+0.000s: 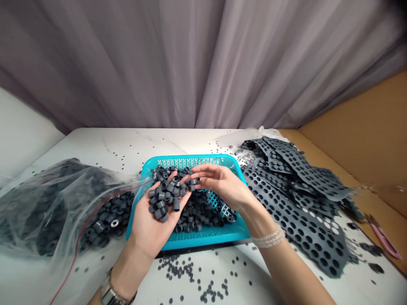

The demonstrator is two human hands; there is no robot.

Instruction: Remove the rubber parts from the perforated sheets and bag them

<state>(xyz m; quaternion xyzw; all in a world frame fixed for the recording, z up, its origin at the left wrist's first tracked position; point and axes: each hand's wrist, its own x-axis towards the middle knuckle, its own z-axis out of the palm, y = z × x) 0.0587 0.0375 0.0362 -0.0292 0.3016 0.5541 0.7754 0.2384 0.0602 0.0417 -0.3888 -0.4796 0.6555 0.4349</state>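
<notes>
My left hand (152, 224) lies palm up over the left side of a turquoise plastic basket (203, 238). Its cupped palm carries a heap of small dark grey rubber rings (165, 195). My right hand (219, 183) hovers over the basket's middle, its fingertips pinched on one ring (193, 181) at the edge of that heap. More rings (197, 214) lie loose on the basket floor under both hands.
A clear zip bag (60, 203) full of the same rings lies at the left. Punched dark rubber sheets (299, 199) are piled at the right, beside a cardboard wall (365, 144). Small rubber plugs (197, 275) litter the white table. A pink tool (383, 237) lies far right.
</notes>
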